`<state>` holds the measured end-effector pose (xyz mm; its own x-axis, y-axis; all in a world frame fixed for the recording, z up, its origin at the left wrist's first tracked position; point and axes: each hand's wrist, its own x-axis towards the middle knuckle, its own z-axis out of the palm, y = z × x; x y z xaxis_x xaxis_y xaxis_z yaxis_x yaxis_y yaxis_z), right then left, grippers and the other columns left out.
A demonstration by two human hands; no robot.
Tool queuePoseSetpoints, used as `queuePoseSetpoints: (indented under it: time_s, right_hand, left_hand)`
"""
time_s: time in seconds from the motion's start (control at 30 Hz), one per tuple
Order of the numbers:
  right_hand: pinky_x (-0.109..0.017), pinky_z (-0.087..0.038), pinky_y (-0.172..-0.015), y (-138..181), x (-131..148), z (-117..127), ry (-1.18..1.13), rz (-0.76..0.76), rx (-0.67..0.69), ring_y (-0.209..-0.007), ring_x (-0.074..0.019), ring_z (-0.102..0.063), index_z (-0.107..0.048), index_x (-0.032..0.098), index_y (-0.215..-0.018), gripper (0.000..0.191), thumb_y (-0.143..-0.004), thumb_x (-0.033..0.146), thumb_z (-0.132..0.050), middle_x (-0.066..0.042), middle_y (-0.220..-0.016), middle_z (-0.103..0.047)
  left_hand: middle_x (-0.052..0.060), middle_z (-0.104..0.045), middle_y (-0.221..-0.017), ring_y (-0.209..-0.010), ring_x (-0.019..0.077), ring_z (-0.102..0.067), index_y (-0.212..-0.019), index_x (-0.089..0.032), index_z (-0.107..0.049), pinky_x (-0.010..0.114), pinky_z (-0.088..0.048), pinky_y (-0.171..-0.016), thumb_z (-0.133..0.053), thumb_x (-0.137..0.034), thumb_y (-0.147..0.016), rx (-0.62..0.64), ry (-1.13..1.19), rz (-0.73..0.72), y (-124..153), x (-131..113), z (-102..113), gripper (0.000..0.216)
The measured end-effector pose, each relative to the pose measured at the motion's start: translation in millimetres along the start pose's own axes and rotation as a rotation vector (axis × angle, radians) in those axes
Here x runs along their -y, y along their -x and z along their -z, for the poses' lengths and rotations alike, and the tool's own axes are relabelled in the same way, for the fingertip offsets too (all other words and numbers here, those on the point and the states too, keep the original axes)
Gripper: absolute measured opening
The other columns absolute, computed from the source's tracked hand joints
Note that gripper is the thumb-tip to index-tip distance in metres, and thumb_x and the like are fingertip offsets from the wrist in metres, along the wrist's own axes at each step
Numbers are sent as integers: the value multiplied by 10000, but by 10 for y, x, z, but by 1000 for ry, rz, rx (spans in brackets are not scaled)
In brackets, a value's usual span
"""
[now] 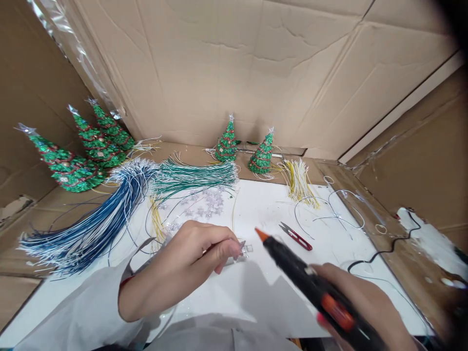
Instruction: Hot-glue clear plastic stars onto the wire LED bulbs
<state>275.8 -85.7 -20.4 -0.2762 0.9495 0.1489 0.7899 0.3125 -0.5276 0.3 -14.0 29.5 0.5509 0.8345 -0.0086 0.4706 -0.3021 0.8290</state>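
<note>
My left hand (208, 251) is closed in a pinch on a small clear star (243, 247), just above the white work surface. Most of the star is hidden by my fingers. My right hand (361, 297) wraps round a black hot glue gun (292, 263), whose orange nozzle points up and left, a short way right of the star and apart from it. Red-handled thread snips (298, 237) lie beyond the glue gun. Behind my left hand, several loose clear stars (208, 204) are spread on the white surface.
Bundles of blue and white wires (102, 219), green wires (197, 174) and yellow and white wires (302, 183) lie around. Small green Christmas trees (69, 168) stand at the left, two more (261, 153) at the back. Cardboard walls (234, 73) enclose the table; a black cord (383, 251) runs right.
</note>
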Motion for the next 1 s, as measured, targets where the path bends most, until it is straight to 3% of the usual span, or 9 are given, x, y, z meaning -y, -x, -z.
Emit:
queuePoseSetpoints:
  time_s: [0.13, 0.27, 0.4, 0.53, 0.6, 0.7, 0.8, 0.9, 1.0]
  right_hand:
    - [-343, -465, -687, -333, -209, -259, 235, -29, 22, -847, -245, -600, -515, 210, -1086, 254, -843, 278, -479, -82, -969, -647]
    - [-346, -432, -629, -569, -425, -675, 480, 0, 10, -815, -270, -550, -538, 180, -923, 119, -833, 251, -503, -86, -808, -619]
    - [-347, -402, -672, -615, -481, -939, 547, 50, 43, -782, -247, -519, -527, 171, -959, 169, -799, 206, -569, -73, -813, -585]
    - [-399, -377, -719, -650, -238, -966, 677, 15, 17, -927, -315, -487, -549, 165, -991, 280, -731, 180, -654, -143, -1012, -559]
    - [-405, -375, -737, -731, -10, -985, 667, 80, 50, -985, -324, -472, -568, 171, -955, 261, -715, 147, -668, -154, -1106, -535]
    - [-355, -395, -694, -953, 349, -1152, 523, 297, 230, -881, -245, -520, -579, 194, -911, 142, -794, 114, -579, -82, -965, -588]
    - [-356, -408, -685, -1201, 582, -1480, 474, 443, 285, -875, -239, -530, -585, 157, -883, 142, -867, 110, -452, -88, -936, -605]
    - [-356, -418, -679, -1329, 654, -1785, 451, 485, 330, -875, -243, -535, -592, 129, -850, 181, -862, 73, -421, -110, -932, -619]
    - [-355, -421, -662, -1305, 655, -1889, 474, 475, 346, -851, -250, -537, -593, 96, -863, 178, -833, 38, -427, -136, -895, -618]
  left_hand:
    - [-45, -503, -516, -497, 66, -464, -591, -156, -525, 161, -331, -494, -417, -269, -899, -53, -3, -53, 30, -17, 92, 346]
    - [-30, -481, -506, -485, 79, -442, -553, -157, -485, 176, -327, -468, -413, -312, -897, -199, -42, -55, 91, 10, 263, 384]
    - [-35, -442, -510, -483, 83, -407, -604, -161, -521, 181, -315, -445, -426, -338, -891, -312, -62, -32, 151, 52, 387, 350]
    - [-40, -426, -520, -490, 76, -399, -600, -160, -506, 178, -308, -449, -424, -323, -897, -339, -65, -52, 169, 66, 420, 348]
    - [-41, -432, -525, -494, 72, -408, -581, -157, -484, 178, -310, -458, -426, -301, -898, -332, -67, -65, 165, 56, 416, 353]
    - [-41, -447, -532, -497, 69, -421, -571, -154, -470, 180, -310, -465, -425, -279, -900, -316, -66, -86, 160, 27, 400, 354]
    - [-40, -462, -530, -493, 70, -427, -571, -153, -477, 183, -314, -469, -424, -276, -899, -306, -68, -107, 167, 1, 386, 354]
    - [-35, -482, -541, -500, 74, -438, -584, -154, -490, 184, -329, -477, -425, -291, -898, -320, -65, -115, 194, -8, 394, 348]
    - [-34, -464, -534, -499, 78, -429, -593, -156, -501, 183, -331, -467, -429, -326, -894, -379, -70, -94, 232, 1, 428, 353]
